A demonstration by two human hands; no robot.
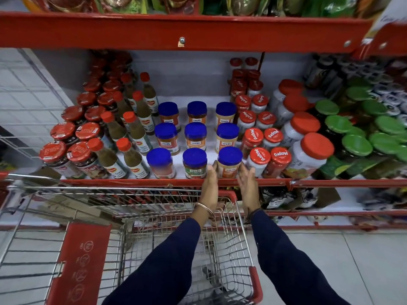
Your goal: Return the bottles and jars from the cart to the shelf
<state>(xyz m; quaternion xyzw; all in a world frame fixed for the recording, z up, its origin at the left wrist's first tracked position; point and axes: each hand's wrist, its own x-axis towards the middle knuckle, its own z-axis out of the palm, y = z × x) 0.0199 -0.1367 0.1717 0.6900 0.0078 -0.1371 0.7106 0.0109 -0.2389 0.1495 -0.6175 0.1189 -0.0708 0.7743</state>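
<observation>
Reaching over the cart (154,201), both hands meet at one blue-lidded jar (229,162) at the front edge of the shelf (132,182). Landmark for all positions: this jar.

Left hand (209,190): thumb and fingers lie against the jar's left side, curled partly round it. Contact seen on that side.

Right hand (247,186): fingers spread and loose, flat beside the jar's right side. Cannot tell whether they touch the jar or stand just off it. Neither hand is closed fully round the jar; it is bracketed between them and stands upright on the shelf, label facing out.

Left wrist carries a thin bangle (204,209). Both forearms wear dark blue sleeves (167,260).

Layout around the jar:
- Behind it: two more blue-lidded jars in a column.
- To its left: two further columns of blue-lidded jars (195,137), three deep, giving a three-by-three block with the landmark jar at the front right corner.
- Further left: green sauce bottles with red caps (132,155), then red-lidded dark jars (52,150).
- Just to its right: small red-lidded jars (259,156) printed "Mapro", in rows running back.
- Further right: large white jars with red lids (308,155), then green-lidded jars (356,145).

Below the jar: wire cart with red trim and a red child-seat flap (79,260). Basket contents under the forearms are not clear.
</observation>
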